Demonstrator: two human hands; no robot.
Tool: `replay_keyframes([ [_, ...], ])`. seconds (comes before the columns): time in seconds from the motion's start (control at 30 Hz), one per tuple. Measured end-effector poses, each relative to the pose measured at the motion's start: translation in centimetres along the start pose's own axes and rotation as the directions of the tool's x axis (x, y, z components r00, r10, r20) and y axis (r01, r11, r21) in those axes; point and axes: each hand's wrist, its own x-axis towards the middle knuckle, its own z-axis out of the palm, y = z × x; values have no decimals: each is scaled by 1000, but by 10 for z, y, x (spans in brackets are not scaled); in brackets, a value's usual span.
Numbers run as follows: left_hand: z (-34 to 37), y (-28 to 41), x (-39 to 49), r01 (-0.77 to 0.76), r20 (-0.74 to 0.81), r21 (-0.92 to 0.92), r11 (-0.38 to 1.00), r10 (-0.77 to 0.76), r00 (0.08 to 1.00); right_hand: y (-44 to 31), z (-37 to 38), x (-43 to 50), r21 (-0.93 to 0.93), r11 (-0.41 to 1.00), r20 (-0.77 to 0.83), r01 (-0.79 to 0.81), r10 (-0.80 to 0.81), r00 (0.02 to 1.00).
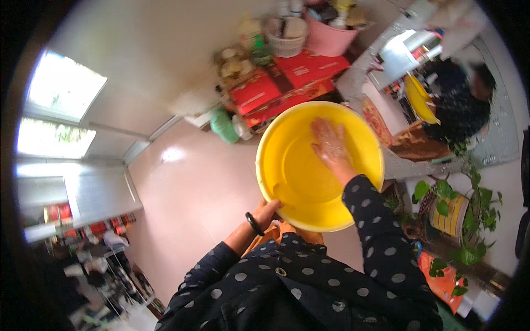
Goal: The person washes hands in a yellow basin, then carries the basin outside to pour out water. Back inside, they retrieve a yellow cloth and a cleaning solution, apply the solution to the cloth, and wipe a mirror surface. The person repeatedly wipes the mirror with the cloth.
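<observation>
A large round yellow plastic basin (304,169) is tilted before me, its open side towards me. My left hand (268,212), with a dark bangle at the wrist, grips the basin's lower left rim, thumb on the inside. Its other fingers are mostly hidden behind the rim. My right hand (330,144) is inside the basin near the upper right wall, fingers spread and holding nothing. It looks wet and slightly blurred; whether the palm presses on the plastic I cannot tell.
Red cardboard boxes (285,85) stand beyond the basin, bearing a white basket (286,39), a pink tub (331,35) and bottles. A green container (224,125) sits on the floor. To the right are a mirror (439,107) and a trailing plant (470,223); a shelf rack (128,281) is lower left.
</observation>
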Motion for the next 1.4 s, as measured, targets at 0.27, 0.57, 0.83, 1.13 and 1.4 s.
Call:
replay_keyframes([
  [0.27, -51, -28, -70, -148, -133, -89, 985, 135, 982, -148, -64, -112, 163, 969, 603, -187, 52, 796],
  [0.57, -115, -50, -154, -216, -294, -188, 958, 155, 943, -297, -31, -16, 112, 845, 7, 522, -526, 850],
  [0.83, -169, -61, -175, -359, -483, -323, 876, 173, 858, -295, -55, 19, -58, 938, 354, 343, -302, 885],
  [1.13, -247, -42, -213, -415, -510, -395, 819, 180, 841, -497, -59, -16, 378, 692, 409, 615, -721, 560],
  [1.4, -394, -12, -308, -483, -579, -324, 813, 234, 781, -642, -66, 141, -174, 619, -106, 766, -785, 610],
])
